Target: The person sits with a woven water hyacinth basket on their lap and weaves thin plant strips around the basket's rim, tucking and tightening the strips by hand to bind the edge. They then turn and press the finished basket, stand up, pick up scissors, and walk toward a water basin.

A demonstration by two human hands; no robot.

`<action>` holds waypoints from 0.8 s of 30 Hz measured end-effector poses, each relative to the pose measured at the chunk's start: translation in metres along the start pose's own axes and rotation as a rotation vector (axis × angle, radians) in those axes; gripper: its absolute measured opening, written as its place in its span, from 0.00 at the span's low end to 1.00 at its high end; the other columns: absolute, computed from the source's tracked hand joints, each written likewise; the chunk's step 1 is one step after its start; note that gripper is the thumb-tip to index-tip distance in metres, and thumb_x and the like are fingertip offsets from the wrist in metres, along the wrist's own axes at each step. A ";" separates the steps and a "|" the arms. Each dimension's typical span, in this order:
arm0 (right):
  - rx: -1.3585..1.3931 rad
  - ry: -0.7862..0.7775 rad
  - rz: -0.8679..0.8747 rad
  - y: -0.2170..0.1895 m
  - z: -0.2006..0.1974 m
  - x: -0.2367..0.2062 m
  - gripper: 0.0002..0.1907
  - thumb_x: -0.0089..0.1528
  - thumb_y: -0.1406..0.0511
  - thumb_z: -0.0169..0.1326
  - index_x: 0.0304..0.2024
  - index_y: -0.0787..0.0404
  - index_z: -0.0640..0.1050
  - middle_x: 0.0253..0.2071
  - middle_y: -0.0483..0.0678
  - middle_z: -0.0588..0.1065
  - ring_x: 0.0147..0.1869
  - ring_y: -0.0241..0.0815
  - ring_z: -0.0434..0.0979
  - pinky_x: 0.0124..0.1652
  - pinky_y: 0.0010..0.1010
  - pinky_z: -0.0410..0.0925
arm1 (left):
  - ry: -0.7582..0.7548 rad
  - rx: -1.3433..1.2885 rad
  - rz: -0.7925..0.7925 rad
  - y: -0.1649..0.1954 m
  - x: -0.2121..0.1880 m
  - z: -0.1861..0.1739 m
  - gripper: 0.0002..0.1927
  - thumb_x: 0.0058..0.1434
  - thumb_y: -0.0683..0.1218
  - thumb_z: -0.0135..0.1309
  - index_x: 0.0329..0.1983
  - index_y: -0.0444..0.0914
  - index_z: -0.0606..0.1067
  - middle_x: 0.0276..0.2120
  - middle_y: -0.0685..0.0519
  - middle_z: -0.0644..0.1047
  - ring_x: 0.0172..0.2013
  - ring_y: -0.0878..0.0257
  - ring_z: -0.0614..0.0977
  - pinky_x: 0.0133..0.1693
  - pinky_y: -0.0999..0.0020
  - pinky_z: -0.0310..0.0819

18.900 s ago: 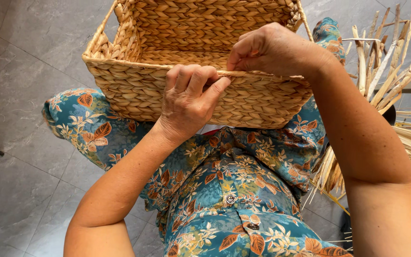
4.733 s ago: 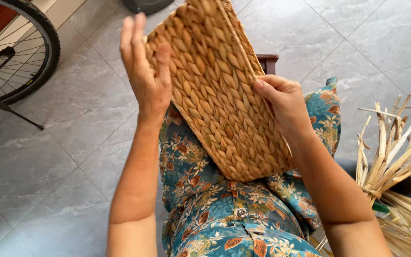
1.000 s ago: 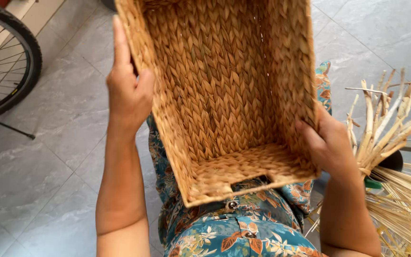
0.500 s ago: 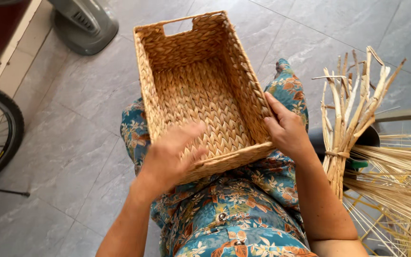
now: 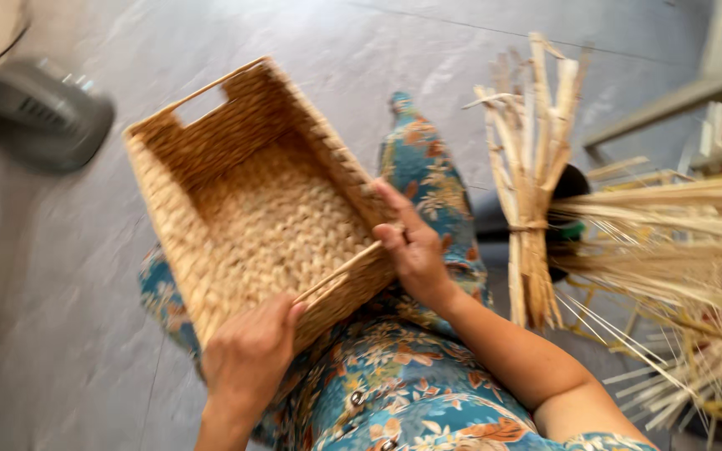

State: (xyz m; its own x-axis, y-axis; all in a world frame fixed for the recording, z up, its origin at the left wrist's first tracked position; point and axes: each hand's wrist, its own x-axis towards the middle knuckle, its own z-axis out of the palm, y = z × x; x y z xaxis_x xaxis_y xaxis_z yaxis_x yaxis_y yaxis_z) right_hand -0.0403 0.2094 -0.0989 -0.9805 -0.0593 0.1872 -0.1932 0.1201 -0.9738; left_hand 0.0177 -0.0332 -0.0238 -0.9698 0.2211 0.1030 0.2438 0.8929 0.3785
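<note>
A rectangular woven straw basket rests open side up on my lap, which is covered in blue floral cloth. My left hand grips the basket's near rim at its left corner, fingers curled over the edge. At the basket's near right corner my right hand presses against the outside wall, with the fingers spread along it. A handle slot is cut in the far end wall. The picture is blurred by motion.
A tied bundle of dried straw stalks stands upright just right of my knee, with more loose stalks fanning out to the right. A grey fan base sits on the grey tiled floor at the left.
The basket has settled lower and turned slightly on my lap. My left hand moved from inside the basket to its near rim. The view swung right.
</note>
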 end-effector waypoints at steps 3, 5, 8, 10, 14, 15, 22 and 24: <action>-0.057 0.015 0.027 0.000 0.003 -0.001 0.29 0.72 0.59 0.50 0.72 0.64 0.65 0.71 0.56 0.70 0.74 0.45 0.70 0.69 0.31 0.62 | 0.014 -0.028 -0.041 0.002 0.002 -0.002 0.10 0.61 0.54 0.58 0.35 0.44 0.79 0.27 0.52 0.81 0.28 0.52 0.82 0.30 0.58 0.73; -0.093 0.022 0.024 -0.003 0.004 0.002 0.29 0.71 0.59 0.51 0.72 0.63 0.65 0.71 0.56 0.70 0.74 0.46 0.70 0.68 0.31 0.63 | 0.067 -0.080 -0.018 0.003 0.005 0.001 0.10 0.62 0.53 0.57 0.40 0.44 0.81 0.29 0.52 0.81 0.29 0.53 0.82 0.31 0.59 0.73; -0.113 0.015 0.007 -0.009 0.006 0.003 0.29 0.72 0.59 0.51 0.73 0.62 0.64 0.73 0.58 0.67 0.76 0.49 0.68 0.69 0.33 0.63 | 0.086 0.002 -0.039 0.006 0.008 0.009 0.10 0.65 0.52 0.57 0.43 0.43 0.81 0.32 0.52 0.82 0.29 0.53 0.83 0.32 0.60 0.74; -0.101 0.012 0.003 -0.012 0.006 0.002 0.29 0.72 0.58 0.51 0.73 0.61 0.64 0.73 0.57 0.67 0.77 0.50 0.68 0.70 0.34 0.63 | 0.095 0.001 -0.035 0.005 0.007 0.010 0.08 0.65 0.51 0.58 0.43 0.44 0.82 0.32 0.52 0.82 0.28 0.55 0.83 0.31 0.61 0.74; -0.032 -0.042 0.094 -0.013 0.003 -0.002 0.32 0.70 0.56 0.51 0.74 0.59 0.62 0.75 0.55 0.64 0.67 0.49 0.73 0.64 0.34 0.66 | 0.095 0.017 -0.073 0.005 0.003 0.009 0.07 0.66 0.49 0.61 0.43 0.43 0.83 0.29 0.51 0.82 0.25 0.57 0.82 0.29 0.63 0.72; -0.049 -0.052 0.037 -0.013 0.001 -0.003 0.32 0.72 0.56 0.51 0.75 0.59 0.61 0.76 0.56 0.63 0.73 0.51 0.68 0.68 0.35 0.63 | 0.096 0.002 -0.079 0.005 0.002 0.009 0.07 0.66 0.48 0.61 0.43 0.42 0.83 0.28 0.52 0.82 0.25 0.59 0.82 0.29 0.64 0.73; -0.091 -0.106 0.032 -0.006 -0.008 -0.025 0.34 0.70 0.61 0.56 0.76 0.59 0.59 0.74 0.58 0.65 0.78 0.54 0.66 0.73 0.37 0.62 | -0.078 0.033 -0.193 -0.001 -0.003 0.003 0.09 0.69 0.47 0.59 0.47 0.40 0.83 0.23 0.56 0.82 0.22 0.66 0.82 0.25 0.68 0.72; -0.132 -0.103 0.056 -0.004 -0.008 -0.031 0.36 0.67 0.65 0.56 0.76 0.59 0.59 0.73 0.59 0.66 0.77 0.55 0.67 0.72 0.37 0.63 | -0.103 0.010 -0.210 -0.005 -0.005 0.003 0.09 0.70 0.46 0.57 0.47 0.38 0.83 0.22 0.55 0.81 0.22 0.67 0.82 0.25 0.69 0.72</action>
State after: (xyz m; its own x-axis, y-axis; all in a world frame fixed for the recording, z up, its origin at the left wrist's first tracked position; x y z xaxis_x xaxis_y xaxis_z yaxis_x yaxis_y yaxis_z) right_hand -0.0094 0.2192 -0.1000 -0.9824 -0.1492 0.1124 -0.1481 0.2547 -0.9556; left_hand 0.0208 -0.0377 -0.0291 -0.9951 0.0683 -0.0713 0.0370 0.9274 0.3723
